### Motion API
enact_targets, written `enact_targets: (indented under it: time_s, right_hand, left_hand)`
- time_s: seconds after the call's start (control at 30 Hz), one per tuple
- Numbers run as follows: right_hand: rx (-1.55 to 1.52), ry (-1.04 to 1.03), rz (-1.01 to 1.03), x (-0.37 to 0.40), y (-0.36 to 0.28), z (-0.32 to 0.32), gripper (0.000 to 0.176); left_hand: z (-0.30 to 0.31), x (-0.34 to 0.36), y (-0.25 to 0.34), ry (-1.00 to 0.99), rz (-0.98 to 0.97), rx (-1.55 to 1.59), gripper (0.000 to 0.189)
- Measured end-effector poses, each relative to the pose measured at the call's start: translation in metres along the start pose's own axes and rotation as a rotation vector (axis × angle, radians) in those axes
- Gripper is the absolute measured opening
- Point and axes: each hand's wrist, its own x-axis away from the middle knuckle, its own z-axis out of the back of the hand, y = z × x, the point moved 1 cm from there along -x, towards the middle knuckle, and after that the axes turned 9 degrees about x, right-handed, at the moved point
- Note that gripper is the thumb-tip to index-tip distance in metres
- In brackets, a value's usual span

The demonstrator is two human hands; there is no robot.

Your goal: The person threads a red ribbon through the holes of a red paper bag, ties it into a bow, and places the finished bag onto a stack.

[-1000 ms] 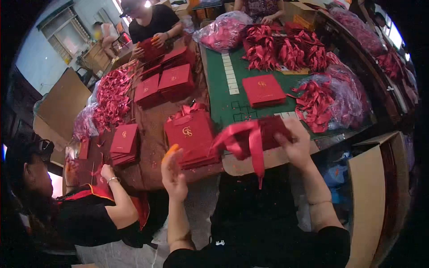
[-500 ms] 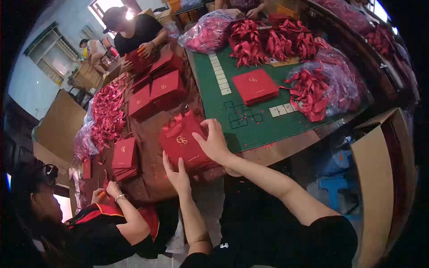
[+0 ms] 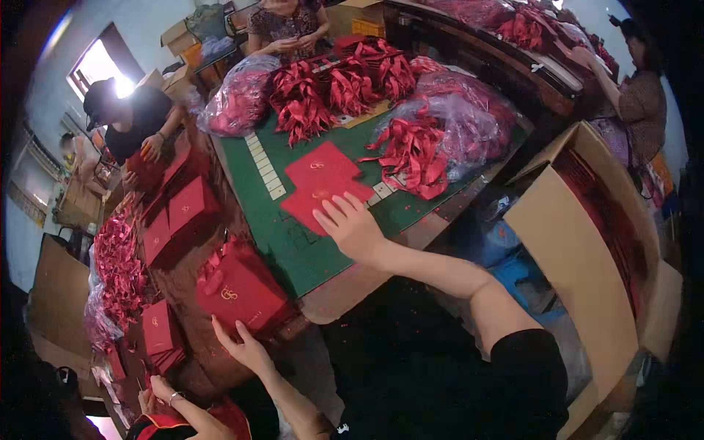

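Head view, right hand: the right hand (image 3: 350,226) lies open with its fingers spread, flat on a flat red bag (image 3: 314,202), gripping nothing.
Head view, flat red bag: it lies askew on the green mat (image 3: 293,246), overlapping the near corner of a low stack of red bags (image 3: 320,167) with a gold mark on top.
Head view, left hand: the left hand (image 3: 246,346) is open, palm down and fingers fanned, at the near edge of a red gift bag (image 3: 238,290). Whether the fingertips touch the bag I cannot tell.
Head view, red gift bag: it rests on the brown table (image 3: 187,275) left of the mat, gold logo up and red ribbon handles bunched at its far end.
Head view, around the mat: a heap of red ribbons (image 3: 411,150) lies just right of the stack, with more in a clear plastic sack (image 3: 238,103) at the far left corner. A row of white tiles (image 3: 264,165) runs along the mat.
Head view, right side: an open cardboard box (image 3: 579,249) stands beside the table.
Head view, others: a co-worker's hand (image 3: 158,389) works at the bottom left, and a person in a dark cap (image 3: 121,117) handles red bags at the far left.
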Motion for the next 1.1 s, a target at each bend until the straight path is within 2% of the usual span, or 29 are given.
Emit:
enact_targets:
  time_s: [0.07, 0.13, 0.17, 0.23, 0.37, 0.43, 0.53, 0.6, 0.67, 0.7, 0.73, 0.77, 0.8, 0.87, 0.9, 1.0, 1.07, 1.1]
  right_hand:
    - [-0.120, 0.089, 0.091, 0.028, -0.007, 0.041, 0.047]
    - [-0.107, -0.014, 0.162, 0.060, -0.018, 0.051, 0.046]
    - [-0.081, -0.171, 0.163, 0.078, -0.023, 0.049, 0.049]
    - [-0.044, -0.311, 0.172, 0.088, -0.023, 0.044, 0.051]
    - [-0.129, -0.499, 0.045, 0.072, -0.019, 0.056, 0.083]
    - [-0.150, -0.371, 0.026, 0.062, -0.024, 0.060, 0.082]
    - [-0.418, -0.218, -0.034, 0.045, -0.042, 0.064, 0.071]
    - [-0.487, -0.143, -0.035, 0.037, -0.052, 0.071, 0.065]
    - [-0.552, -0.127, -0.035, 0.033, -0.058, 0.074, 0.059]
    - [-0.557, -0.073, -0.051, 0.033, -0.054, 0.072, 0.051]
    - [-0.576, -0.113, -0.099, 0.030, -0.046, 0.069, 0.047]
    - [-0.593, -0.154, -0.146, 0.026, -0.035, 0.065, 0.044]
    - [-0.563, -0.060, -0.206, 0.025, -0.024, 0.060, 0.035]
    - [-0.556, 0.000, -0.318, 0.024, 0.005, 0.043, 0.026]
    - [-0.528, 0.015, -0.397, 0.023, 0.021, 0.038, 0.023]
    - [-0.552, 0.108, -0.710, 0.022, 0.075, 0.028, 0.017]
    - [-0.493, 0.145, -0.873, 0.022, 0.109, 0.030, 0.017]
    - [-0.518, 0.204, -0.894, 0.026, 0.125, 0.025, 0.018]
  left_hand:
    - [0.001, 0.001, -0.001, 0.011, -0.018, -0.035, 0.052]
    - [0.000, 0.002, -0.001, 0.011, -0.019, -0.038, 0.052]
    - [-0.001, 0.002, 0.000, 0.008, -0.015, -0.041, 0.052]
    - [-0.004, 0.002, 0.003, 0.002, -0.005, -0.044, 0.051]
    - [-0.005, 0.004, 0.001, 0.016, 0.035, -0.012, 0.051]
    - [-0.002, 0.002, -0.001, 0.008, 0.030, -0.044, 0.050]
    - [-0.001, 0.002, 0.006, 0.036, 0.101, 0.094, 0.053]
    - [0.003, 0.001, -0.001, 0.039, 0.078, 0.081, 0.053]
    - [0.005, 0.005, -0.003, 0.113, -0.086, 0.049, 0.052]
    - [-0.002, 0.011, 0.034, 0.143, -0.063, 0.189, 0.052]
    - [-0.007, 0.024, 0.042, 0.144, -0.066, 0.187, 0.052]
    - [-0.012, 0.035, 0.049, 0.158, -0.220, 0.154, 0.049]
    - [-0.018, 0.046, 0.057, 0.173, -0.372, 0.122, 0.046]
    - [-0.032, 0.068, 0.078, -0.079, -0.472, -0.026, 0.038]
    - [-0.047, 0.071, 0.083, -0.218, -0.475, 0.043, 0.036]
    - [-0.098, 0.071, 0.099, -0.636, -0.348, 0.077, 0.042]
    - [-0.132, 0.065, 0.100, -0.778, -0.575, -0.044, 0.051]
    - [-0.146, 0.068, 0.098, -0.845, -0.592, -0.145, 0.052]
